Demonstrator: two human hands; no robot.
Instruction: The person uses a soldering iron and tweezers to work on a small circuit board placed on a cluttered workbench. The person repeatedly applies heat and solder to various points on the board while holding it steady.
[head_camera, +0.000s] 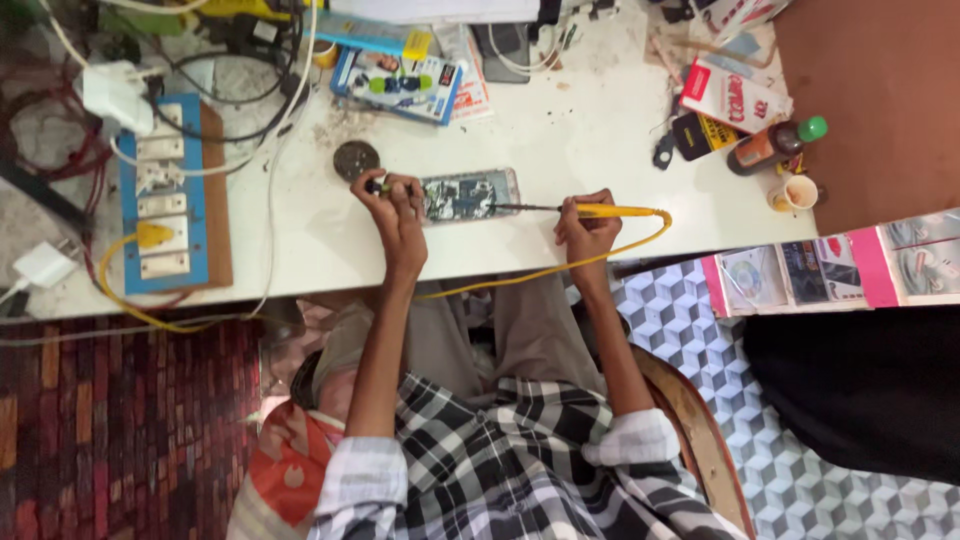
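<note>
yellow plastic is sitting in the right hand (585, 232): its fingers are closing around the handle of one soldering iron (612, 211), whose dark tip is reaching toward 9 o'clock and touching the edge of one opened phone (470, 194). the left hand (395, 205) is pinching a small dark tool (378, 186) between curled fingers, just at the phone's 9 o'clock side. the phone is lying flat on the white table (590, 130), its circuit board showing, between the two hands. the iron's yellow cord (560, 268) is looping from 3 o'clock back over the table's near edge. one round dark tin (356, 159) is resting at 10 o'clock from the left hand; what is in it cannot be told. one brown bottle with a green cap (775, 144) is lying at 2 o'clock from the right hand, and one small cup (797, 192) is standing beside it, contents unclear. one blue switchboard (170, 205) is lying far toward 9 o'clock, with one yellow plug (152, 235) in it.
</note>
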